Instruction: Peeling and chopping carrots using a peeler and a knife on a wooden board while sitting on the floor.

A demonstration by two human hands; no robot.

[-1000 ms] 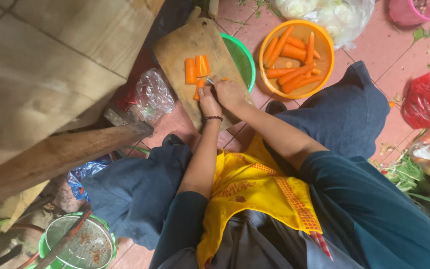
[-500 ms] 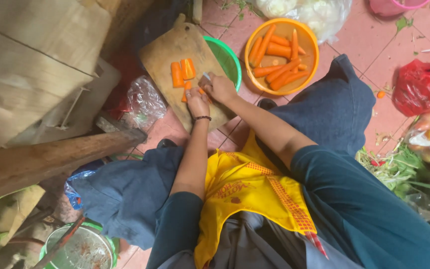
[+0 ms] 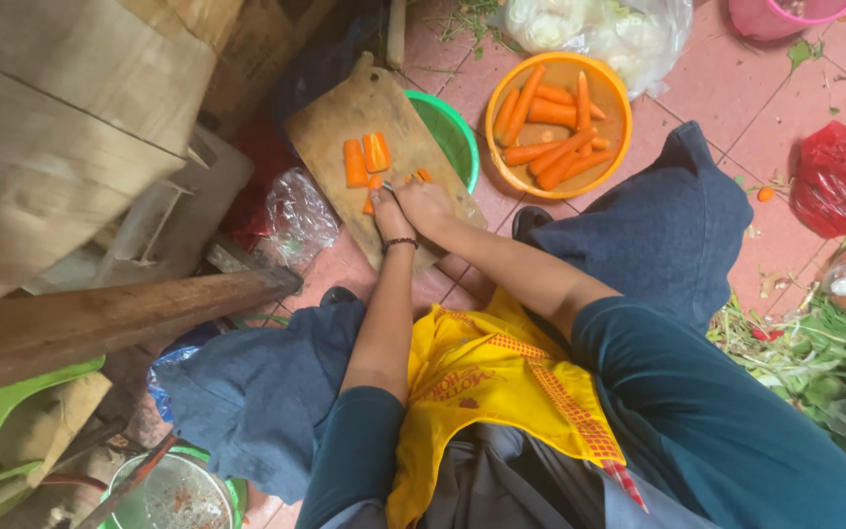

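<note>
On the worn rectangular wooden cutting board point(image 3: 345, 118) that lies on the pink tiled floor point(image 3: 736, 88), short orange carrot pieces point(image 3: 365, 157) sit near the board's middle, two or three side by side, with smaller bits just below them toward the person. Both hands meet at the board's near edge. The left hand point(image 3: 393, 211), with a dark band at the wrist, is curled down over the small carrot bits; what exactly it pins is hidden. The right hand point(image 3: 430, 204) is closed next to it, and a thin dark tip shows between the two, likely a knife, though I cannot tell for sure. The step looks like slicing carrot into lengths; the next cut calls for steady fingers kept back from the blade. Right of the board, touching it, stands a green plastic bowl point(image 3: 447, 127), and beyond that an orange round plastic basin point(image 3: 615, 108) of whole peeled carrots point(image 3: 550, 132).
</note>
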